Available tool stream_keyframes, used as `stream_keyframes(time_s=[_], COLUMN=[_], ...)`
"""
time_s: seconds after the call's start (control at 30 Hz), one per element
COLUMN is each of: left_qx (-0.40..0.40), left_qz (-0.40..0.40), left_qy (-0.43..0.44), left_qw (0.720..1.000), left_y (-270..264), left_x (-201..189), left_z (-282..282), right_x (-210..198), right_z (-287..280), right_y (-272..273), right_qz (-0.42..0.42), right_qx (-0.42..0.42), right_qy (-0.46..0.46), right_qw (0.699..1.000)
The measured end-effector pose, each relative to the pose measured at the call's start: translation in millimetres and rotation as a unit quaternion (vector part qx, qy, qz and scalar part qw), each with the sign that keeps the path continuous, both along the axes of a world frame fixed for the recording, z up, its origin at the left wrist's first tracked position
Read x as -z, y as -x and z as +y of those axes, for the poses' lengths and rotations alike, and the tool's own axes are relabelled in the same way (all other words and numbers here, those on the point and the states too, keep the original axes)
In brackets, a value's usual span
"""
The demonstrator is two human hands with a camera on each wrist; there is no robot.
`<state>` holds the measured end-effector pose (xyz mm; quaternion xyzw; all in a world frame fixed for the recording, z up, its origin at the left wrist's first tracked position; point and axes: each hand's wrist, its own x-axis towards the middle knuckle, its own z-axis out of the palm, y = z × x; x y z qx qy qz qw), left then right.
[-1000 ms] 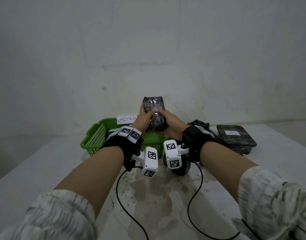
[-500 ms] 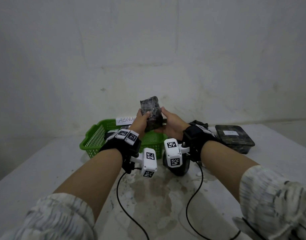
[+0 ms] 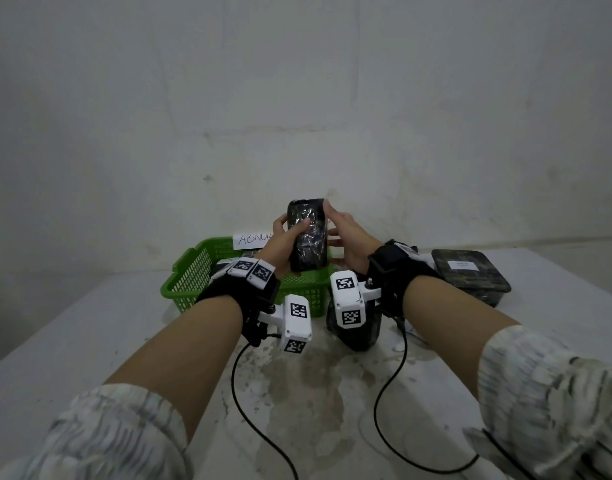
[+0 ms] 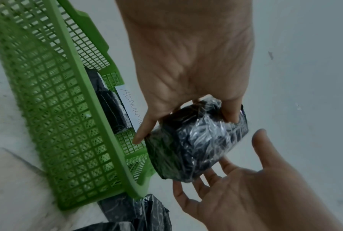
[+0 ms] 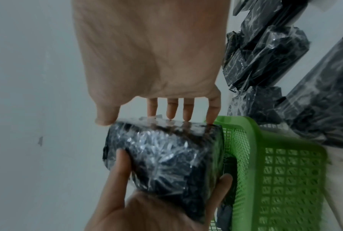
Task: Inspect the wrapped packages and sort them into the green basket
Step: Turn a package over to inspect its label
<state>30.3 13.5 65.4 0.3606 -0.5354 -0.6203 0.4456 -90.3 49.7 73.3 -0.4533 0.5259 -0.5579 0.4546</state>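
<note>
A black package wrapped in crinkled clear film (image 3: 307, 237) (image 4: 196, 140) (image 5: 166, 156) stands upright in the air above the near right corner of the green basket (image 3: 190, 271) (image 4: 57, 109) (image 5: 285, 179). My left hand (image 3: 284, 237) (image 4: 186, 62) grips it, thumb across its front and fingers behind. My right hand (image 3: 346, 237) (image 5: 151, 54) has straight fingers, and their tips touch the package's right side. Another dark wrapped package (image 4: 111, 101) lies inside the basket.
A paper label (image 3: 252, 240) leans at the basket's back rim. A flat wrapped package with a white tag (image 3: 469, 275) lies at the right. Another wrapped package (image 3: 356, 337) sits under my right wrist, with more wrapped packages (image 5: 265, 46) right of the basket. The wall is close behind.
The package has turned from tilted to upright, its broad face toward me. My right hand has loosened from holding it to touching it with straight fingers. The left hand keeps its grip.
</note>
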Motion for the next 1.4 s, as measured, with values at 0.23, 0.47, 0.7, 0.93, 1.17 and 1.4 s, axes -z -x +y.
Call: stream_keyframes(time_s=[0.23,0.47,0.7,0.93,1.17,1.4], left_qx=[0.015,0.001,0.016,0.022,0.027,0.022], left_qz=[-0.01,0.028,0.014,0.044,0.05,0.083], left_qy=[-0.028,-0.005,0.002,0.04,0.046,0.041], left_qw=[0.999,1.0,1.0,0.998,0.997,0.995], left_y=[4,5,5,-1,-6,-9], left_x=[2,-5,-2,2,8,12], left_z=[2,1,3,5,6,4], right_x=[1,6,13,16,19,26], right_z=[0,-4,-5,6,8,6], right_y=[-8,-9,-2,2,4,4], right_qz=[0.031,0.038,0.002,0.012,-0.022,-0.022], right_qx=[0.011,-0.004,-0.025,-0.088,-0.08,-0.11], right_qy=[0.024,0.043,0.065,0.061,0.086,0.034], right_qw=[0.999,0.998,0.998,0.994,0.993,0.993])
